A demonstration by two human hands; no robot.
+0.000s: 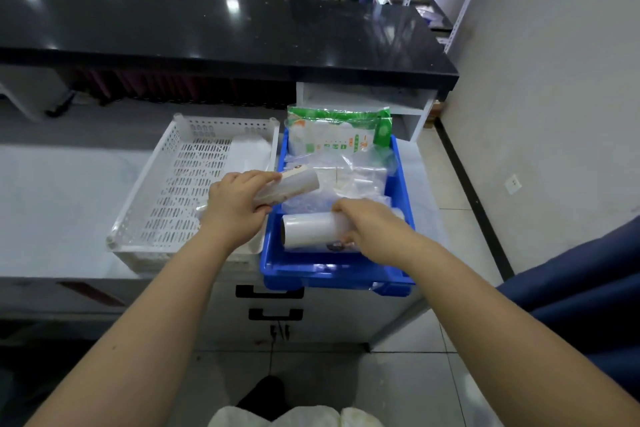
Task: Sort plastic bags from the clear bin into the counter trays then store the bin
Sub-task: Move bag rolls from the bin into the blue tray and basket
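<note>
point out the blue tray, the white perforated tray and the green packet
blue plastic tray (332, 276): head view, near wall
white perforated plastic tray (180, 184): head view, slotted floor
green-and-white printed plastic packet (332, 139): head view, printed front

The tray (332, 276) was bright blue. The basket (138, 198) beside it was white, its floor and walls patterned with rows of slots. Both of the 2 rolls were white: the upper roll (299, 184) bore a brownish mark, the lower roll (308, 230) dark print. The pack (339, 139) was white with green edges and orange print. The countertop (207, 31) was glossy black, the 2 handles (270, 292) black, the floor (398, 385) pale grey tile.
</note>
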